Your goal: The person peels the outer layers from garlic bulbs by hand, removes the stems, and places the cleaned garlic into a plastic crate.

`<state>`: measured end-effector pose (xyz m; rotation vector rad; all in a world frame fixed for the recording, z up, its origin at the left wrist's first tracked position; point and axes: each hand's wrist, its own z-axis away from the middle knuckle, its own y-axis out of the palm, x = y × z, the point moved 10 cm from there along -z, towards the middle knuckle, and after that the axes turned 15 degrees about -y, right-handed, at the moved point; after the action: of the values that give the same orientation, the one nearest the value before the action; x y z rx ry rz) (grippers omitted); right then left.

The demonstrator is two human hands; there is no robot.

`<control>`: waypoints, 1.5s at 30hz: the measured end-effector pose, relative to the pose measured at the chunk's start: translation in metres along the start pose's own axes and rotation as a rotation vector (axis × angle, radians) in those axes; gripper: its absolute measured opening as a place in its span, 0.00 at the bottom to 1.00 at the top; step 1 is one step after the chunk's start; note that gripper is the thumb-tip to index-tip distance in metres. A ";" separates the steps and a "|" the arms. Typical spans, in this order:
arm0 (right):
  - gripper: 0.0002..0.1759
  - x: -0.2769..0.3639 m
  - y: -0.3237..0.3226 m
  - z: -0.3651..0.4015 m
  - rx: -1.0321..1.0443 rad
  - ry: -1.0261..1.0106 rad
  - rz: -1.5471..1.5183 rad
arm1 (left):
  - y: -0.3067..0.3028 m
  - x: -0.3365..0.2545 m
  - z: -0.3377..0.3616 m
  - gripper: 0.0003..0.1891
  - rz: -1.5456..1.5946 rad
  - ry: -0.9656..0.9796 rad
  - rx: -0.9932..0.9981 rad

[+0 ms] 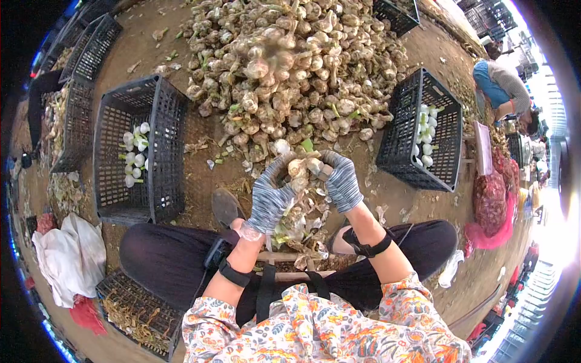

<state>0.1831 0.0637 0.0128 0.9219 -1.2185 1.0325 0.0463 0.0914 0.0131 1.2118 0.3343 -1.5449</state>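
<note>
Garlic bulb (296, 169): one, pale brown and papery, between the two gloved hands, directly at the fingertips.
Bulb, handling: judged light and firm, its dry outer skin likely to flake and slide under the fingers; cloves could bruise if squeezed hard.
Bulb, best hold: judged to be the rounded sides, thumb opposite fingers, rather than the loose skin.
Left hand (270, 192): striped knit glove, fingers curled around the bulb's left side, gripping it.
Right hand (342, 183): matching glove, fingers bent in at the bulb's right side; whether they clasp the bulb or only loose skin, cannot tell.
Garlic skins (304, 225): loose, scattered below the grip, between the knees.
Garlic heap (302, 78): unclean bulbs, many with stems, just beyond the grip.
Left crate (169, 118): black plastic lattice, left of the grip, well apart; white bulbs (137, 158) inside.
Right crate (403, 114): same type, right of the grip, tilted in view; more white bulbs (426, 132) inside.
Red mesh sack (489, 202): filled, farther right of the grip.
Co-worker (507, 85): bending, far right beyond the right crate.
</note>
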 end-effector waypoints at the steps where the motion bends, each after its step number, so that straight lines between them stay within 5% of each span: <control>1: 0.11 0.002 -0.002 0.001 -0.001 0.000 0.001 | 0.002 -0.001 0.001 0.31 0.000 -0.001 0.001; 9: 0.12 0.020 -0.010 0.009 0.087 -0.149 0.186 | 0.019 0.027 -0.002 0.27 0.413 -0.287 0.259; 11: 0.13 0.030 -0.007 0.013 0.150 -0.384 0.352 | 0.012 0.036 -0.004 0.26 0.408 -0.327 0.191; 12: 0.14 0.021 0.000 0.018 0.230 -0.194 0.380 | 0.003 0.057 -0.006 0.26 0.365 -0.472 0.158; 15: 0.13 0.048 0.018 0.032 0.294 -0.523 0.548 | -0.017 0.088 -0.010 0.29 0.236 -0.674 -0.148; 19: 0.13 0.027 0.018 0.036 0.262 -0.281 0.263 | -0.018 0.089 -0.001 0.26 0.146 -0.867 -0.180; 21: 0.13 0.003 0.006 0.040 0.122 0.091 0.056 | -0.023 0.053 -0.012 0.23 -0.030 -0.401 -0.194; 23: 0.14 -0.004 -0.007 0.034 0.036 -0.082 0.065 | -0.012 0.010 0.012 0.18 -0.023 0.045 -0.253; 25: 0.14 0.020 -0.016 0.032 -0.042 -0.306 0.259 | 0.016 -0.018 0.029 0.18 -0.405 0.414 -0.380; 27: 0.14 0.033 -0.014 0.032 -0.026 -0.390 0.228 | 0.019 -0.007 0.025 0.18 -0.407 0.308 -0.284; 29: 0.15 -0.009 -0.013 0.042 -0.013 0.090 -0.164 | 0.020 0.003 0.019 0.18 -0.404 0.197 -0.182; 31: 0.15 -0.005 -0.009 0.044 0.023 0.040 -0.255 | 0.028 0.028 0.006 0.18 -0.049 -0.112 0.154; 33: 0.15 -0.019 0.006 0.054 -0.103 0.338 -0.908 | 0.027 0.035 0.001 0.18 0.050 -0.150 0.203; 35: 0.14 -0.018 0.007 0.059 -0.200 0.433 -0.951 | 0.037 0.051 0.001 0.21 0.479 -0.403 0.320; 37: 0.14 -0.014 0.005 0.058 -0.221 0.411 -0.938 | 0.042 0.047 0.001 0.23 0.473 -0.398 0.347; 39: 0.15 -0.016 -0.004 0.058 -0.188 0.343 -0.855 | 0.025 0.018 -0.003 0.25 0.002 -0.106 0.117; 41: 0.15 -0.001 -0.028 0.045 -0.057 -0.044 -0.189 | 0.015 0.005 0.001 0.23 -0.050 0.013 0.017; 43: 0.17 0.004 -0.023 0.052 -0.059 0.051 -0.278 | 0.025 -0.035 0.018 0.20 -0.561 0.342 -0.126; 45: 0.18 0.051 -0.012 0.049 0.114 -0.545 0.363 | 0.031 -0.036 0.019 0.16 -0.624 0.272 -0.163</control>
<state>0.1836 0.0202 0.0698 1.1406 -1.8466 1.1842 0.0588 0.0864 0.0628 1.2531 1.0779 -1.8232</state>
